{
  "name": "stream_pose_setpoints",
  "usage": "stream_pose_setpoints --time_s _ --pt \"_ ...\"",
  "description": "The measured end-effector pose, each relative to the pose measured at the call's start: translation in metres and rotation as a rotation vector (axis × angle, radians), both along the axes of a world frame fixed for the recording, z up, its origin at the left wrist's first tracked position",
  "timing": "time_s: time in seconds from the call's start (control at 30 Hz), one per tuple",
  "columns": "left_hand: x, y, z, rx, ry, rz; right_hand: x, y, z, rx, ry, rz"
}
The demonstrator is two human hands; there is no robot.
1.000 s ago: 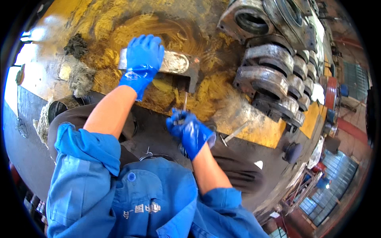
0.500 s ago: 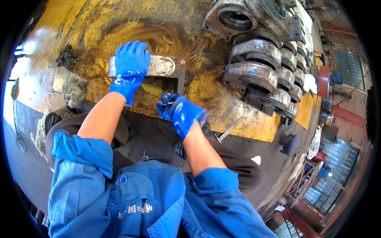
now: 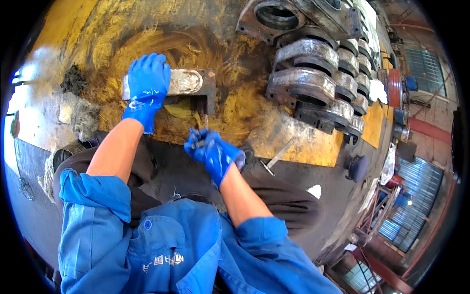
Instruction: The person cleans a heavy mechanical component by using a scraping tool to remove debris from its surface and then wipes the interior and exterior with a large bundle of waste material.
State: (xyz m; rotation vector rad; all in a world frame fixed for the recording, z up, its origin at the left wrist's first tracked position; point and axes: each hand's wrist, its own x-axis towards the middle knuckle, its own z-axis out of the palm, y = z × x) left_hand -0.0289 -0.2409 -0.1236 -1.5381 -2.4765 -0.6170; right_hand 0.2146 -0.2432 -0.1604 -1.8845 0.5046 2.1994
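Note:
My left hand (image 3: 147,85), in a blue rubber glove, lies over the left part of a metal bearing housing (image 3: 186,82), its fingers stretched out across the top. The housing's pale, worn rounded face shows to the right of the glove, and a dark recess opens on its near side. In front of the housing's right end, my right hand (image 3: 210,153) in a matching glove is closed around a thin-rodded tool (image 3: 206,120). The rod points away from me toward the housing; whether its tip touches cannot be made out. Fingers hide most of the tool's dark handle.
Several similar housings (image 3: 308,83) stand stacked at the right of the oily yellow table (image 3: 240,112). A caliper-like metal tool (image 3: 279,156) lies at the near edge. Dark wool (image 3: 73,78) and a grey rag (image 3: 88,115) lie at left. A dark round knob-like piece (image 3: 357,167) sits farther right.
The view has shifted slightly, so things sit a little further left. My right hand has dropped back and turned, and the tool's rod now shows. My left hand stays on the housing.

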Motion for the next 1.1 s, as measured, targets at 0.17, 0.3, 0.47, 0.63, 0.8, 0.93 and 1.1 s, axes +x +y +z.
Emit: stream_pose_setpoints --time_s 0.17,0.3,0.47,0.63,0.8,0.93,1.1 --pt "0.003 0.003 0.005 -0.008 0.005 -0.040 0.058 -0.059 -0.029 -0.101 0.073 0.050" --pt "-0.003 -0.001 -0.004 0.026 0.079 -0.081 0.052 -0.080 -0.044 -0.130 -0.126 0.012" --pt "0.000 0.005 -0.009 -0.002 0.060 -0.100 0.053 -0.076 -0.070 -0.072 -0.101 0.000" --pt "0.000 0.007 -0.011 0.023 0.075 -0.122 0.034 -0.068 -0.073 -0.059 -0.118 -0.054" --pt "0.000 0.008 -0.012 0.021 0.066 -0.140 0.028 -0.063 -0.080 -0.081 -0.106 -0.066" --pt "0.002 0.009 -0.010 0.032 0.069 -0.158 0.026 -0.063 -0.088 -0.081 -0.032 -0.105" --pt "0.001 0.007 -0.012 0.028 0.094 -0.159 0.021 -0.067 -0.088 -0.106 -0.024 -0.162"
